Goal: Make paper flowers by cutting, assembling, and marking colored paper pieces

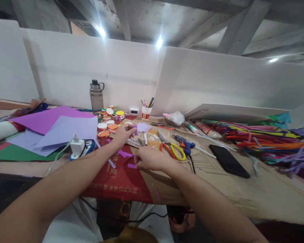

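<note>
At your far left a white roll (pixel 2 133) lies beside a green sheet (pixel 22 153); a bright purple sheet (pixel 53 118) and pale lilac sheets (pixel 73 130) overlap just right of it; at their near right edge a white plug (pixel 77 147) sits on a blue power block (pixel 91 145). Farther back, a grey bottle (pixel 96 97) stands upright by the white panel (pixel 126 74); near its right side are round orange, white and yellow pieces (pixel 103 134), some heaped.

Your left hand (pixel 126 133) pinches a small purple piece (pixel 135 130) between its fingertips, above the table; below it, purple strips (pixel 124 154) lie scattered on the red patch (pixel 116 182); your right hand (pixel 145 158) is nearer to you, its fingers curled and narrow at the right end of a short purple strip (pixel 131 166); you cannot tell from this view whether it grips that strip.

Behind your hands stand a small white device (pixel 134 111) and a cup (pixel 146 113) of pens; lilac cards (pixel 143 127) lie nearer. To the right come yellow-handled scissors (pixel 177 152), a blue glue gun (pixel 187 145), a black phone (pixel 229 161) lying flat on brown cardboard (pixel 207 192), and a heap of coloured stems (pixel 268 143).
</note>
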Tool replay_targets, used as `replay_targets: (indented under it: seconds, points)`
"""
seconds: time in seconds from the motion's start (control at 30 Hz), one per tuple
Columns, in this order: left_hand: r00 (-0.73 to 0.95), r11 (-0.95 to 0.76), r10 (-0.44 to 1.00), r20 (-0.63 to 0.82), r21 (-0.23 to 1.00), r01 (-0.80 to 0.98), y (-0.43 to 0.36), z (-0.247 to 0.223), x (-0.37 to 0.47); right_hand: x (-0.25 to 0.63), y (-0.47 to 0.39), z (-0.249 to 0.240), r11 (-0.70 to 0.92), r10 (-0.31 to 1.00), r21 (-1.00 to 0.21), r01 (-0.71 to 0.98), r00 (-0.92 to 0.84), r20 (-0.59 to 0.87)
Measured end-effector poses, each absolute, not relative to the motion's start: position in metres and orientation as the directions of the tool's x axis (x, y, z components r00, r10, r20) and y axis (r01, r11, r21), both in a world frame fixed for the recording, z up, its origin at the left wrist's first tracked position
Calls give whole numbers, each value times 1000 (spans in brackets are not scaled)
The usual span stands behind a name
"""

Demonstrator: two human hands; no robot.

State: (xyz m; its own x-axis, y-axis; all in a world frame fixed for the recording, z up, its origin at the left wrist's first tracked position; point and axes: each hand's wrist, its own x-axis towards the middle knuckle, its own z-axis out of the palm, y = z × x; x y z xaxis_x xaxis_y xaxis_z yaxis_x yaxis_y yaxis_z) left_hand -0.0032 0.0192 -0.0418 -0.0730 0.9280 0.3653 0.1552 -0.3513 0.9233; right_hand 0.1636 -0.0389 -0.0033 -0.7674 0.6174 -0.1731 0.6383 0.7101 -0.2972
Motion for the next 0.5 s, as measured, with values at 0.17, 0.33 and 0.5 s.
replay_targets:
  seconds: [0.17,0.33,0.5]
  points:
    - [-77,-347,929,363,923,168,19,-42,-2,163,-43,-2,725,602,-280,629,-777,-185]
    - [-74,-366,922,380,918,154,17,-40,-1,168,-33,-9,698,611,-353,622,-776,-159]
    - [-65,-355,928,366,924,141,18,-39,0,166,-34,-11,701,608,-341,627,-775,-173]
